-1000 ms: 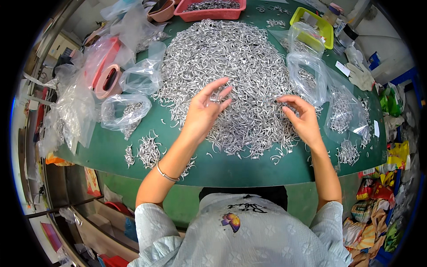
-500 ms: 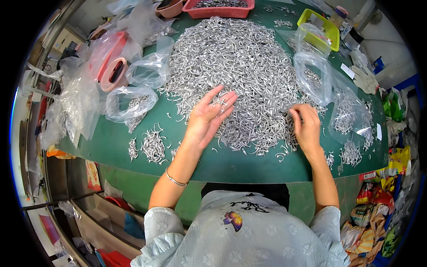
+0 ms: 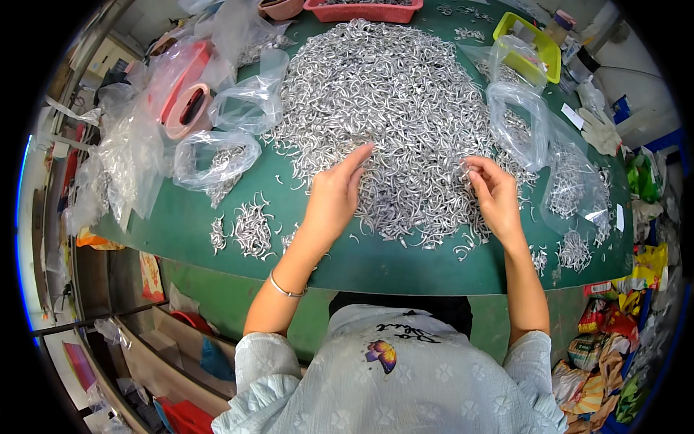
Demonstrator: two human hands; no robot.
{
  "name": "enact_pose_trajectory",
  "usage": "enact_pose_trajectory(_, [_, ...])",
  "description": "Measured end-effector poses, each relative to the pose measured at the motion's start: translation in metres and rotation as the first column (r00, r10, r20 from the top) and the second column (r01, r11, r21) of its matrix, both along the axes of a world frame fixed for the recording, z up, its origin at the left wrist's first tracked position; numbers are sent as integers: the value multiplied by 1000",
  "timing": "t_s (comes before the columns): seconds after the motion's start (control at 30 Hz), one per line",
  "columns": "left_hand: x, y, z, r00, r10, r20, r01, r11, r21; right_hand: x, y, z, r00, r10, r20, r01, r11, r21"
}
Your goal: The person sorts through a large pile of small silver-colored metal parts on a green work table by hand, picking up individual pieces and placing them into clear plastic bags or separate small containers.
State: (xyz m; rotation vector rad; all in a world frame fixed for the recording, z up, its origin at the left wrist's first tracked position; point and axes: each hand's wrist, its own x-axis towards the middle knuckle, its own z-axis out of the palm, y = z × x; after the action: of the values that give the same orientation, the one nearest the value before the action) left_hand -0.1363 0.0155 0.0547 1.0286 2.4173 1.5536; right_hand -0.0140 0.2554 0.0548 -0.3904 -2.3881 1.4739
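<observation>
A broad heap of small curved silvery metal pieces [image 3: 390, 94] covers the middle of the green table. My left hand [image 3: 336, 192] is at the heap's near left side, its back turned up. Its index finger reaches out over the pieces with the thumb apart from it; the other fingers are mostly hidden. At the heap's right side, my right hand [image 3: 497, 195] pinches a small curved metal piece [image 3: 465, 166] between thumb and fingertips.
Small piles of pieces lie at the near left [image 3: 253, 230] and near right [image 3: 574, 251]. Open clear bags [image 3: 217, 160] holding pieces flank the heap. Behind stand a pink tray [image 3: 361, 12] and a yellow-green basket [image 3: 555, 61]. A white glove [image 3: 600, 132] lies far right.
My left hand has turned from palm up, with pieces at its fingers, to palm down. My right hand has lifted slightly and moved its fingertips left, a piece now showing in them.
</observation>
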Motion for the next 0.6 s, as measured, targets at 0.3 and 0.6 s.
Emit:
enact_pose_trajectory(0.3, [-4,1,3,998,13,-59,-14,1000,-20,-11,-17,-5,987,145,-65,-118,392,-912])
enact_pose_trajectory(0.6, [12,-8,-20,993,-74,-89,60,987,-152,-50,-44,3,967,254,-28,-232,828,-510])
